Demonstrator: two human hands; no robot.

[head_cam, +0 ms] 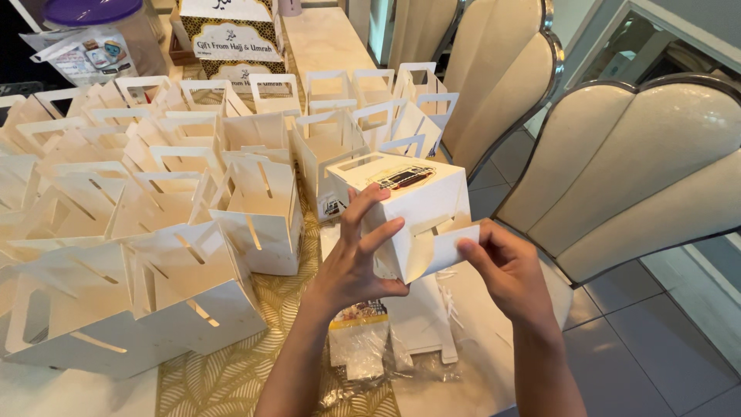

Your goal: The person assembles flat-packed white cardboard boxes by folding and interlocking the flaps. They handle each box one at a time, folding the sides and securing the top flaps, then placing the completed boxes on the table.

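Both hands, left [356, 266] and right [505, 270], pinching a half-folded box [409, 205], bottom flap loose; dozens of finished boxes [154, 201] crowd the desk [332, 35].

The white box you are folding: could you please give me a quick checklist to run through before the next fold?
1. Left hand grips the white box: ok.
2. Right hand pinches the loose flap: ok.
3. Flap tucked into the box: not ok, it hangs open.
4. Printed side undamaged: cannot tell.
5. Finished boxes stand apart from the hands: ok.
6. Flat blanks within reach on the table: ok.
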